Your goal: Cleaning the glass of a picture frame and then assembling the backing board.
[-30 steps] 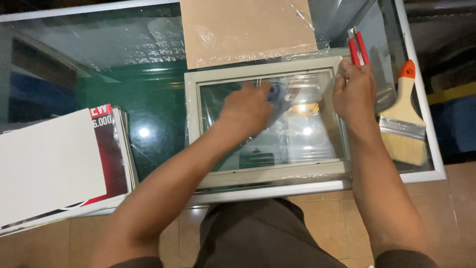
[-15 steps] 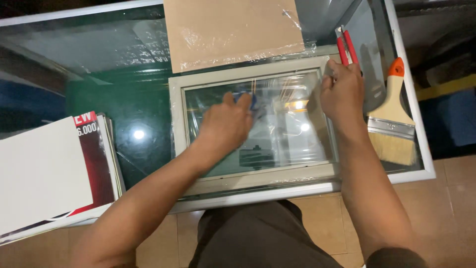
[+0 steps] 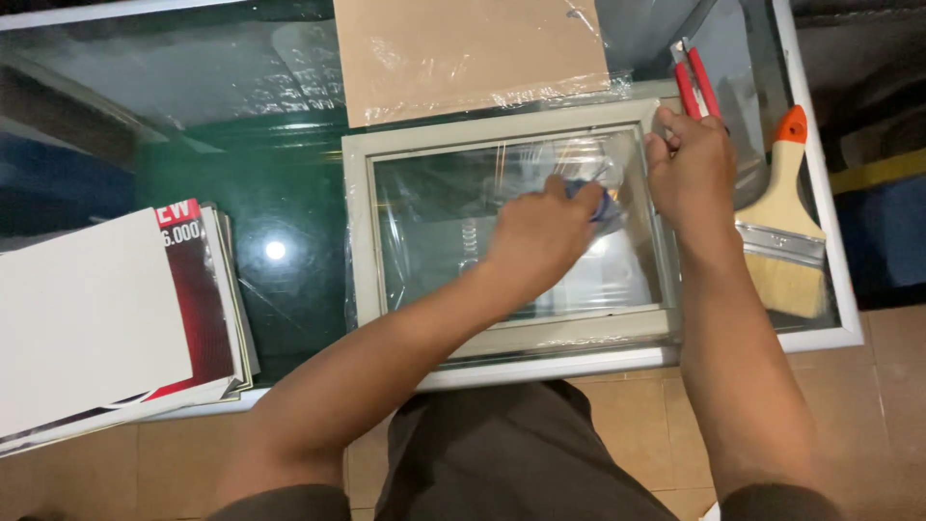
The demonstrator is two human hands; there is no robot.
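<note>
A pale picture frame [image 3: 359,232] with a glass pane lies flat on the glass-topped table [image 3: 241,145]. My left hand [image 3: 540,236] rests on the pane near its right side, closed on a small blue cloth [image 3: 600,203]. My right hand [image 3: 690,174] presses down on the frame's right edge, fingers bent over the moulding, holding nothing that I can see. Clear plastic wrap clings around the frame.
A brown backing board [image 3: 463,53] in plastic film lies behind the frame. Red-handled pliers [image 3: 696,87] and a wide paintbrush [image 3: 786,227] with an orange-tipped handle lie at the right. A stack of white and red printed sheets [image 3: 106,318] sits at the left. Tiled floor lies below.
My left hand has slid with the cloth across the pane, from the upper middle toward the right side. My right hand stays on the frame's right edge.
</note>
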